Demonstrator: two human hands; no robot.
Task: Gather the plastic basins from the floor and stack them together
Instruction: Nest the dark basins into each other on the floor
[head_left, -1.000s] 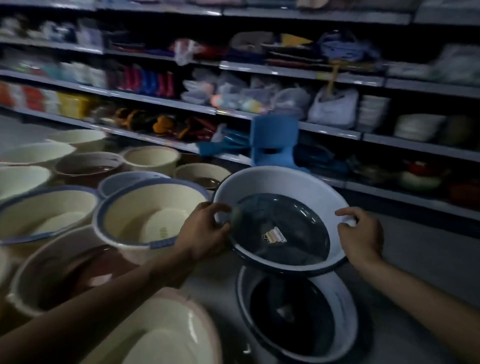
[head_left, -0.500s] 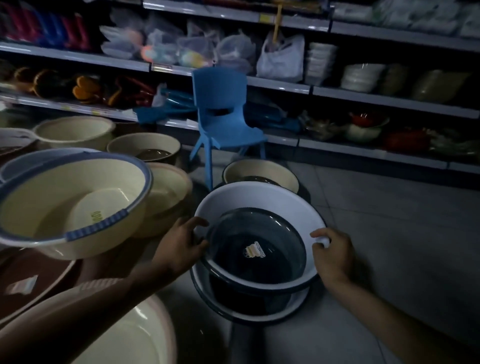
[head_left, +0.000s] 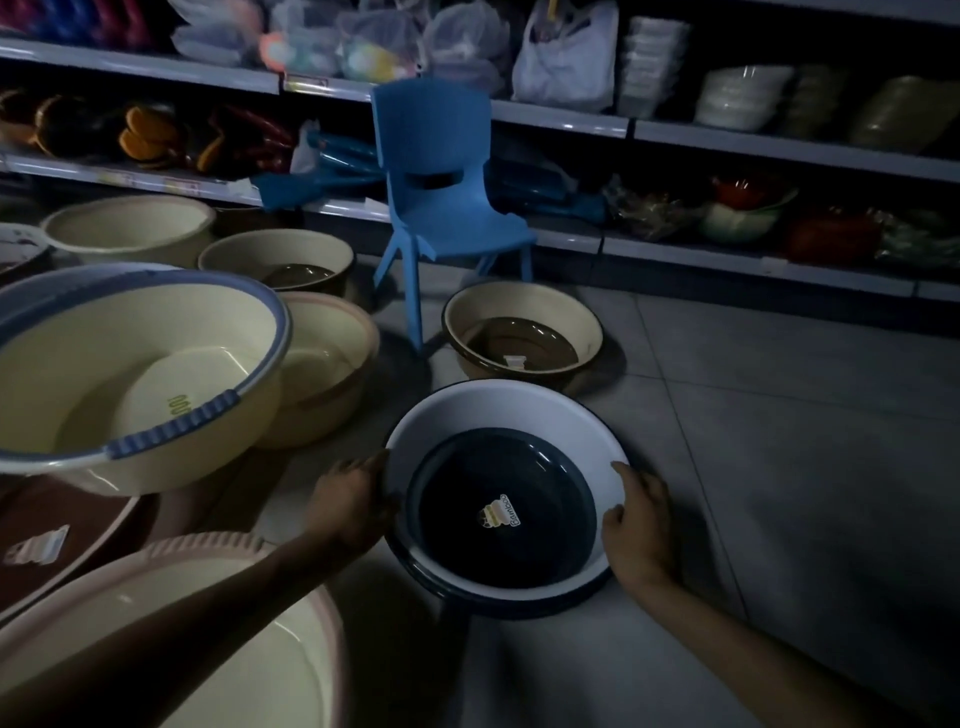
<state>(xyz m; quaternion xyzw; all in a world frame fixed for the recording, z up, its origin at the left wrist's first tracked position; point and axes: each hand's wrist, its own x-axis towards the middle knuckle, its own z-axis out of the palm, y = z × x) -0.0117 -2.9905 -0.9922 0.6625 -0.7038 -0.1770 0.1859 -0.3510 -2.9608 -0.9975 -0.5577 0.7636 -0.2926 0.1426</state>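
The left hand (head_left: 353, 499) and right hand (head_left: 639, 525) each grip opposite rims of the white basin (head_left: 493, 402), nested in a dark basin (head_left: 498, 609) on the floor (head_left: 779, 467).

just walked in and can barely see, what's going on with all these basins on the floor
A person is stacking plastic basins in a dim shop aisle. The left hand and right hand hold opposite sides of the rim of a white basin with a dark blue bottom. It sits nested in a matching basin on the floor. Others stand loose nearby: a cream basin just behind it by a blue chair, and a blue-rimmed basin to the left.
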